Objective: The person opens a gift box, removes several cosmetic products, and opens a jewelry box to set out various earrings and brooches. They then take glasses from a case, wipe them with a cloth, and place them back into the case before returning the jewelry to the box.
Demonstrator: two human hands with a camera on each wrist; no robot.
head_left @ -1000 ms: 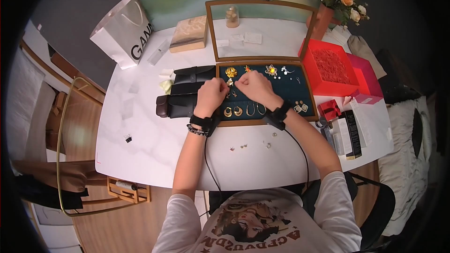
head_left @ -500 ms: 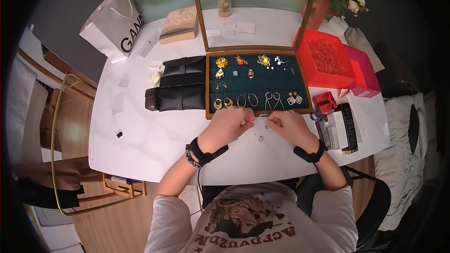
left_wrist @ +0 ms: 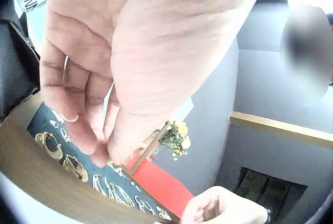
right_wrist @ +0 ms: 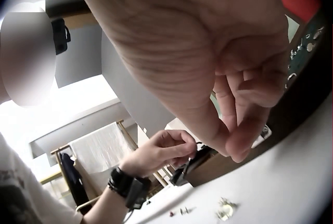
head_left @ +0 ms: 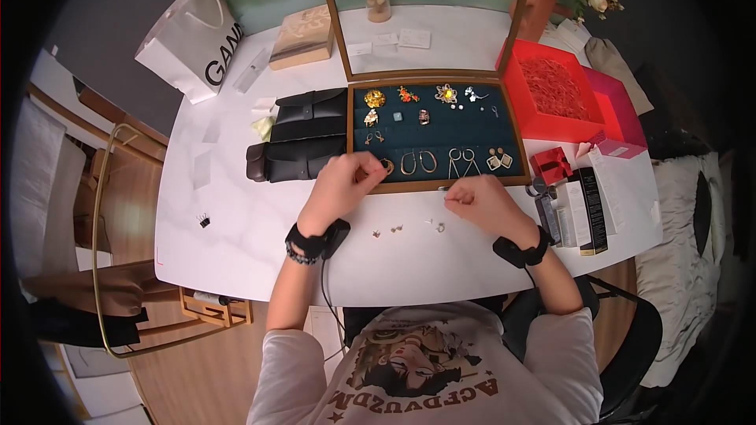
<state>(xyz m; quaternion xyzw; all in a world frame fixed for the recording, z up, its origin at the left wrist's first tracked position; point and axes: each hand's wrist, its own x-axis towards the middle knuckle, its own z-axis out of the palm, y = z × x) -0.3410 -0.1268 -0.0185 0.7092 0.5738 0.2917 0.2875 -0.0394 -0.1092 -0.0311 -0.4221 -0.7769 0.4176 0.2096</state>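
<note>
Above the front left corner of a wooden jewellery box, my left hand has its thumb and fingertips together. My right hand is low by the box's front edge, its thumb against a bent finger. I cannot tell whether either hand pinches something tiny. Brooches and rings sit at the back of the dark lining, hoop earrings and square earrings at the front. On the table between the wrists lie a small red piece, studs and a ring-like piece.
The glass lid stands raised behind the box. Black leather cases sit left of it, below a wooden-looking block and paper bag. A red box and slim cartons are on the right; a clip lies left.
Both hands have come back from over the box to its front edge. They met close together there, then parted, the left hand going left and slightly up. Some rings came into view.
</note>
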